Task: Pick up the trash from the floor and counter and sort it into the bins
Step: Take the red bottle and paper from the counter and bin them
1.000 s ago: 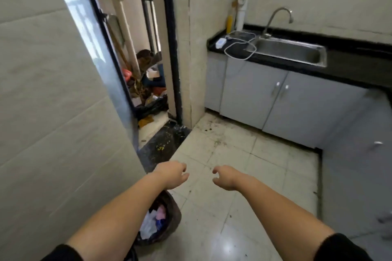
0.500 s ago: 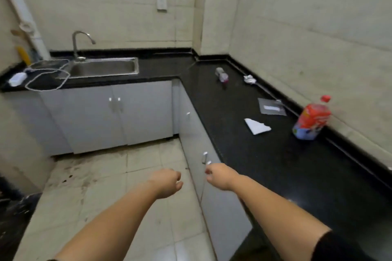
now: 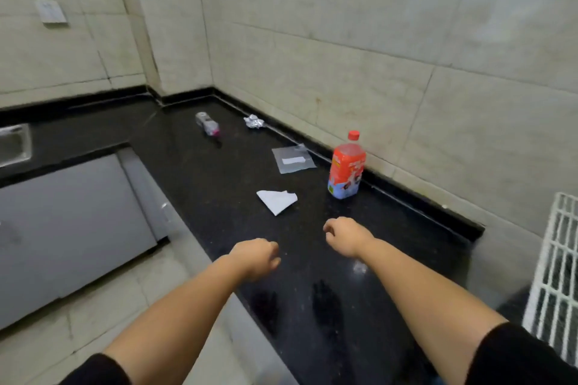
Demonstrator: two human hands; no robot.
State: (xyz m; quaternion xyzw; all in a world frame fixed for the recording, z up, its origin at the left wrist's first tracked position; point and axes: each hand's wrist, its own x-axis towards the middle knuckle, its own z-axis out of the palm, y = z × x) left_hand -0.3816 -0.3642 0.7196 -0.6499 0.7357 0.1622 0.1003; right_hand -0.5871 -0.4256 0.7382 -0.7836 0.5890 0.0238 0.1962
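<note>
Nothing held: left hand (image 3: pixel 255 258) and right hand (image 3: pixel 342 236) loosely curled, empty, raised above black counter (image 3: pixel 200 166). Trash seen left to right: small bottle (image 3: pixel 207 124) at 11 o'clock, paper scrap (image 3: pixel 276 201) at 12, foil wad (image 3: pixel 255 121), flat packet (image 3: pixel 292 159), red bottle (image 3: pixel 346 167) at 1. Nearest scrap best pinched first, flat against counter. Sink side swung out of view since earlier frame; bins unseen.

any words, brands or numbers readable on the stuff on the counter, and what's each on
None can be read.
Red bottle: the label has print and pictures, too blurred to read.
Small bottle lying on its side: label too small to read.
Clear bag: white strip on it, no legible text.
White paper and foil ball: no print visible.
</note>
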